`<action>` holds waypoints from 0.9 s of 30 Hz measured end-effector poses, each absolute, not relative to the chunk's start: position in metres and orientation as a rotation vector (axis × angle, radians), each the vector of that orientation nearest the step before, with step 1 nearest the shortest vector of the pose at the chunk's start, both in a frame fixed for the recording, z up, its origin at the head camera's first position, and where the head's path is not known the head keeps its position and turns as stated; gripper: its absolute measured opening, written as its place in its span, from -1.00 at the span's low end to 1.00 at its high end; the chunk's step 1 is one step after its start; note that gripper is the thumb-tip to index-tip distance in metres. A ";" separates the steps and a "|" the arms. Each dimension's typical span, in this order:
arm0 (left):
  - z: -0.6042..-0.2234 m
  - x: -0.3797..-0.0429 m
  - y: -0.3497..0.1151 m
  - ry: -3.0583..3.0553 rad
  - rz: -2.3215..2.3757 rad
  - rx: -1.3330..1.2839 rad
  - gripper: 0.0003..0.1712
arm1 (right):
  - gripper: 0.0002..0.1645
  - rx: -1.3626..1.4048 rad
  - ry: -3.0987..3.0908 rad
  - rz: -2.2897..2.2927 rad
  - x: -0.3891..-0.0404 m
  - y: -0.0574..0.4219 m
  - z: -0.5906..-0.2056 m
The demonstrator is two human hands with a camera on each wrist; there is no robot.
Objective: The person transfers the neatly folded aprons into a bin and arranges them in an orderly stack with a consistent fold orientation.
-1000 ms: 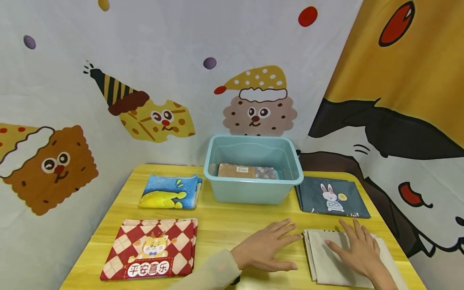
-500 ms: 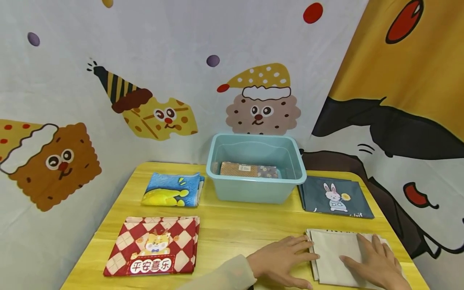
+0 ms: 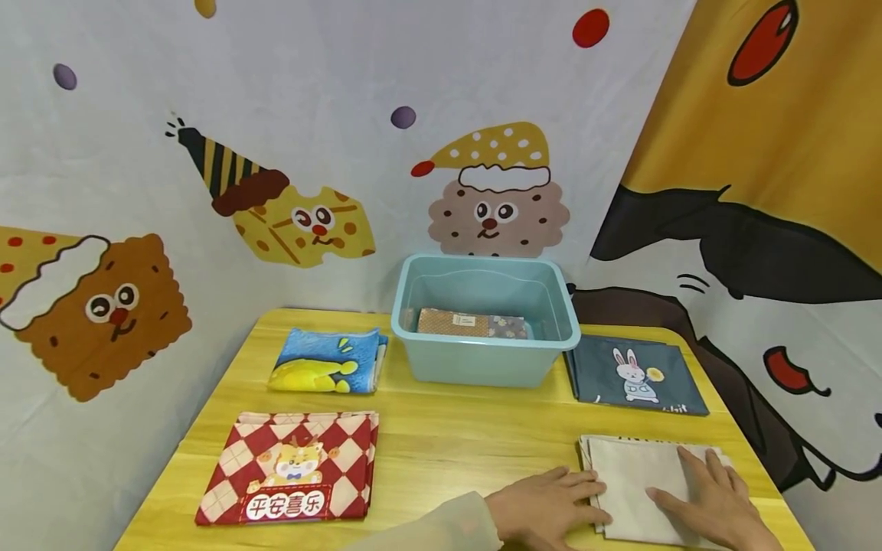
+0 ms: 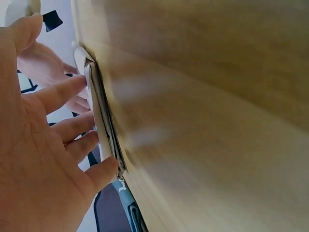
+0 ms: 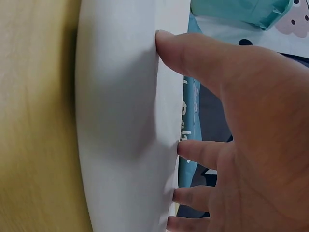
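Note:
At the table's front right lies a folded beige cloth (image 3: 641, 482). My right hand (image 3: 720, 501) rests on its right part, fingers spread, and the right wrist view shows thumb and fingertips (image 5: 186, 147) touching the cloth. My left hand (image 3: 551, 509) is at the cloth's left edge with its fingers extended. In the left wrist view those fingertips (image 4: 111, 166) touch the layered edge of the folded cloth (image 4: 99, 106). Behind it lies a folded dark grey-blue cloth (image 3: 661, 375) with a rabbit print.
A light blue plastic bin (image 3: 482, 363) stands at the back middle, a folded brown and grey patterned cloth (image 3: 455, 323) inside. On the left lie a folded blue and yellow cloth (image 3: 331, 360) and a red checked cloth (image 3: 289, 467). A printed curtain (image 3: 310, 92) hangs behind the yellow wooden table (image 3: 427, 436).
My left hand has moved right and nearer, reaching the beige cloth's left edge. My right hand has shifted slightly right and down on the cloth. The other cloths and the bin stay put.

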State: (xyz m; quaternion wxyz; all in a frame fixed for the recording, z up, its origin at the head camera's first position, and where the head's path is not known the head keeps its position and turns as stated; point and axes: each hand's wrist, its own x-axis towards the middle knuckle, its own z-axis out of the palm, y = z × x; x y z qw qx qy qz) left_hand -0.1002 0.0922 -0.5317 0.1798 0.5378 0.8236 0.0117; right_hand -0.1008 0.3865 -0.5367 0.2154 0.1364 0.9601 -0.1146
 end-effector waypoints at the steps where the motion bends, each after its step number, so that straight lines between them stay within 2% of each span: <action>1: -0.532 -0.100 0.092 2.326 0.040 1.518 -0.33 | 0.64 0.377 2.663 -0.319 -0.101 0.386 -0.537; 27: -0.532 -0.104 0.068 2.340 0.229 1.407 -0.43 | 0.57 0.284 2.747 -0.255 -0.103 0.358 -0.530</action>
